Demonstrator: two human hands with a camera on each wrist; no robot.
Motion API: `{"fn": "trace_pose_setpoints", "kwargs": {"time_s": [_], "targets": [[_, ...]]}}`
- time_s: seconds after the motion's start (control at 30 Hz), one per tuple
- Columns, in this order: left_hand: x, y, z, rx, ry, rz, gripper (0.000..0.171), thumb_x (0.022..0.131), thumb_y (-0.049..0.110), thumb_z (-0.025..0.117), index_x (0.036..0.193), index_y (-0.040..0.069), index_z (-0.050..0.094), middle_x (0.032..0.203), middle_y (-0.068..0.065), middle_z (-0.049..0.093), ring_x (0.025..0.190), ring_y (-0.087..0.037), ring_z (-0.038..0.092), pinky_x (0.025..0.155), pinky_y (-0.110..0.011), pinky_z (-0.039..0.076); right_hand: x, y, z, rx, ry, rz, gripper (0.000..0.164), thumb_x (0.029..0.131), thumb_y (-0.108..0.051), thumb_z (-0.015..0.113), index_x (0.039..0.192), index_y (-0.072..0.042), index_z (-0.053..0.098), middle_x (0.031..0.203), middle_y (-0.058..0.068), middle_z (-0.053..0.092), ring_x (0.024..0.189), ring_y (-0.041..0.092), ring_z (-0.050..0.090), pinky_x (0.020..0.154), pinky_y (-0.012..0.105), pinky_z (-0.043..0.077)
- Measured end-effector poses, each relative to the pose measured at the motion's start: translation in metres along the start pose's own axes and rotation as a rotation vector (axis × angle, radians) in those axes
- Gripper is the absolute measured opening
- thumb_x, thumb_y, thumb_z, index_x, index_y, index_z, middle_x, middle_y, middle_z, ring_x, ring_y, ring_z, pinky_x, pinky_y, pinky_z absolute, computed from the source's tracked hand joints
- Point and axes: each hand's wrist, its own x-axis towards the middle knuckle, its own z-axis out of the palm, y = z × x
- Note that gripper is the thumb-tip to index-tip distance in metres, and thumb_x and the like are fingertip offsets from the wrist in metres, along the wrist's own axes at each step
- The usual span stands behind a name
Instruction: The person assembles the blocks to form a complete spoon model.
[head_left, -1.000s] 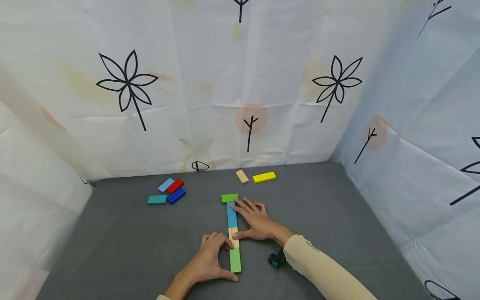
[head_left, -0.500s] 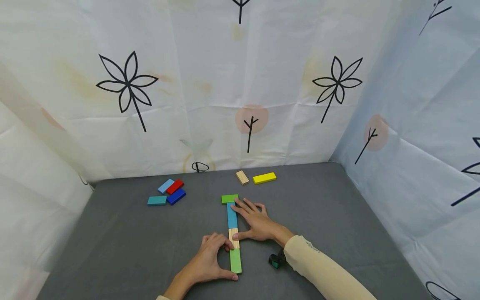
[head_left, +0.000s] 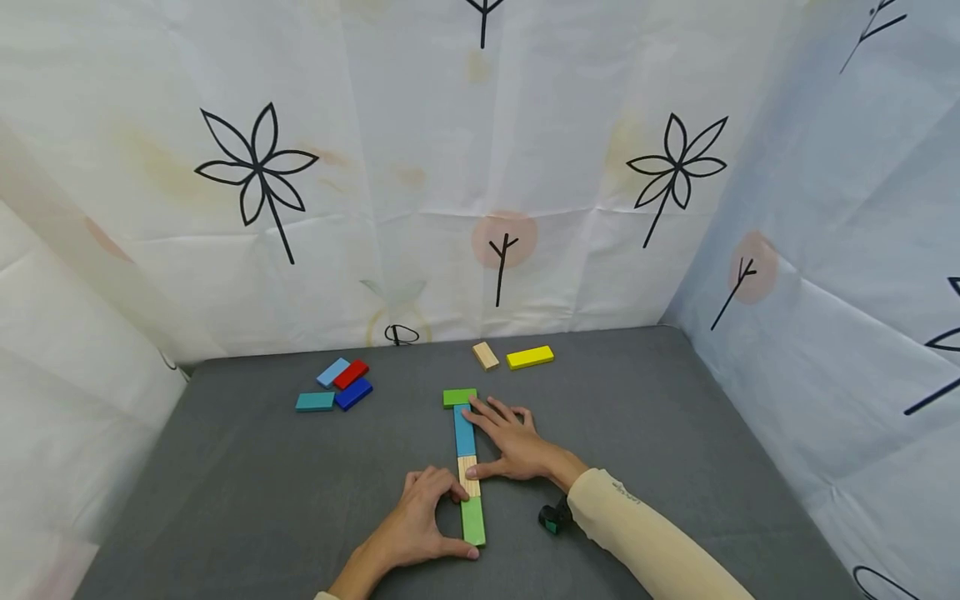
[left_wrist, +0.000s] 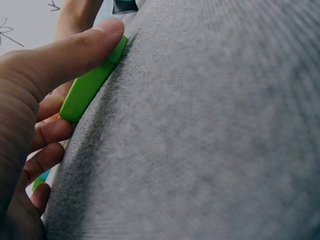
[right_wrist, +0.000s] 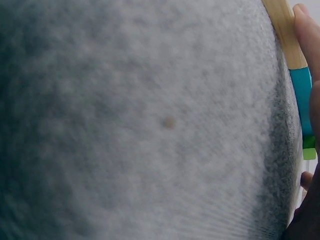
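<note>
A row of flat blocks runs away from me on the grey cloth in the head view. It has a green block point(head_left: 473, 523) nearest, then a plain wooden block point(head_left: 469, 487), a blue block point(head_left: 464, 435) and another green block point(head_left: 456, 398) lying crosswise at the far end. My left hand point(head_left: 416, 518) pinches the near green block lengthwise, thumb at its near end, fingers by its joint with the wooden block. My right hand point(head_left: 517, 446) has its fingers spread along the right side, thumb touching the wooden block point(right_wrist: 286, 30) and fingertips at the blue block's far end.
Teal point(head_left: 315, 402), light blue point(head_left: 332, 372), red point(head_left: 351, 374) and dark blue point(head_left: 354, 393) blocks lie grouped at back left. A small wooden block point(head_left: 485, 356) and a yellow block point(head_left: 530, 357) lie behind the row. White patterned cloth point(head_left: 420, 167) walls the table.
Both hands keep the same places on the row. The near green block's near end has shifted very slightly to the right; the loose blocks stay put.
</note>
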Motion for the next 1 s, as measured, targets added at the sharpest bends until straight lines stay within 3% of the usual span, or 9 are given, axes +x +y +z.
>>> {"fn": "trace_pose_setpoints", "kwargs": {"time_s": [0.5, 1.0], "targets": [[0.004, -0.002, -0.003, 0.021, -0.005, -0.002, 0.057, 0.067, 0.066, 0.086, 0.110, 0.036, 0.063, 0.098, 0.019, 0.055, 0.094, -0.005, 0.047, 0.085, -0.045, 0.030, 0.007, 0.004, -0.003, -0.050, 0.021, -0.023, 0.094, 0.091, -0.062, 0.066, 0.164, -0.024, 0.020, 0.171, 0.001, 0.009, 0.155, 0.032, 0.010, 0.109, 0.061, 0.019], [0.002, -0.004, 0.000, 0.021, 0.004, 0.030, 0.056, 0.069, 0.063, 0.086, 0.115, 0.038, 0.067, 0.096, 0.018, 0.054, 0.092, -0.006, 0.046, 0.086, -0.048, 0.029, 0.012, 0.004, -0.006, -0.074, 0.016, -0.014, 0.108, 0.083, -0.067, 0.073, 0.164, -0.017, 0.021, 0.168, 0.003, 0.016, 0.150, 0.035, 0.021, 0.105, 0.060, 0.022]]}}
